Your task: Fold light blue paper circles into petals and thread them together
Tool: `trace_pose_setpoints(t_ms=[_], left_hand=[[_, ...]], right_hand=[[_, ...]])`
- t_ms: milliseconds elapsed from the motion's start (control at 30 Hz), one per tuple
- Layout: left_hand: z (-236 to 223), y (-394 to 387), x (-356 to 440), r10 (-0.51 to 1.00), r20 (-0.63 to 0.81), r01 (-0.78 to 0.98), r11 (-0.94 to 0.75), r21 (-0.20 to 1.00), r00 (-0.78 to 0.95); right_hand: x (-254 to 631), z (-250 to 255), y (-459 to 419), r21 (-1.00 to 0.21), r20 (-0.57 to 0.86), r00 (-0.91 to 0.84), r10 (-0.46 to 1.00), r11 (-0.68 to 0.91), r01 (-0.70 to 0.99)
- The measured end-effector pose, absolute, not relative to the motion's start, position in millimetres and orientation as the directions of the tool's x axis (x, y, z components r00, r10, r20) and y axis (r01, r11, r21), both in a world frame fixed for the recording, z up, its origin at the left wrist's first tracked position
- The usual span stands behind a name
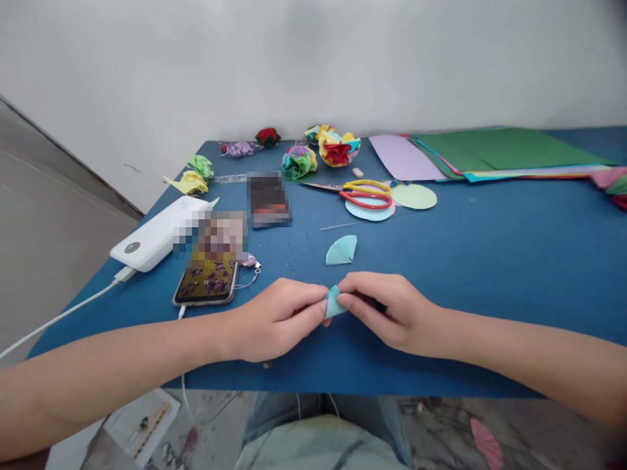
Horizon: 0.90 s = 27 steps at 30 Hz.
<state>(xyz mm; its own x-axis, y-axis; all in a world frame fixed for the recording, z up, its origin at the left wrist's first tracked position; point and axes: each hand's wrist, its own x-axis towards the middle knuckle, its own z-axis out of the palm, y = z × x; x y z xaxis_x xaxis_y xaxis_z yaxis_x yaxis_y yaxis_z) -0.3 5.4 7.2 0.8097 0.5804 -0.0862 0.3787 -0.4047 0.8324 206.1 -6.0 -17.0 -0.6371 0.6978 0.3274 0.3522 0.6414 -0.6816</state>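
Observation:
Between my two hands is a small folded piece of light blue paper [334,304], held just above the blue table near its front edge. My left hand [281,318] pinches its left side between thumb and fingers. On the other side, the thumb and forefinger of my right hand [394,307] grip its upper right corner. Part of the paper is hidden behind the fingertips. A second light blue paper wedge [341,250], folded to a quarter-circle shape, lies just beyond my hands. Farther back, scissors [365,194] with red and yellow handles rest on round paper pieces, one of them pale green [414,196].
A white power bank [159,238] and a cabled phone [208,277] lie at the left, beside a dark, blurred-out flat object [268,201]. Crumpled paper flowers [339,149] stand along the wall. Coloured sheets [504,151] are stacked at the back right of the table [490,261].

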Motion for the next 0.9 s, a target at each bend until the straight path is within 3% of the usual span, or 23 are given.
trace_pose_setpoints(t_ms=[167, 367, 667, 900], left_hand=[[6.9, 5.0, 0.0, 0.612, -0.136, 0.403, -0.323, 0.856, 0.779], [5.3, 5.3, 0.8, 0.624, -0.121, 0.400, -0.329, 0.856, 0.772], [8.8, 5.4, 1.0, 0.566, -0.073, 0.374, -0.436, 0.819, 0.821], [7.1, 4.0, -0.5, 0.565, -0.061, 0.379, -0.466, 0.799, 0.823]], right_hand=[[207.8, -23.4, -8.1, -0.683, 0.355, -0.596, 0.720, 0.635, 0.360], [208.2, -25.4, -8.3, -0.584, 0.488, -0.617, 0.617, 0.756, 0.294], [206.4, -24.3, -10.3, -0.640, 0.449, -0.570, 0.688, 0.693, 0.331], [204.6, -18.7, -9.3, -0.763, 0.280, -0.557, 0.782, 0.533, 0.365]])
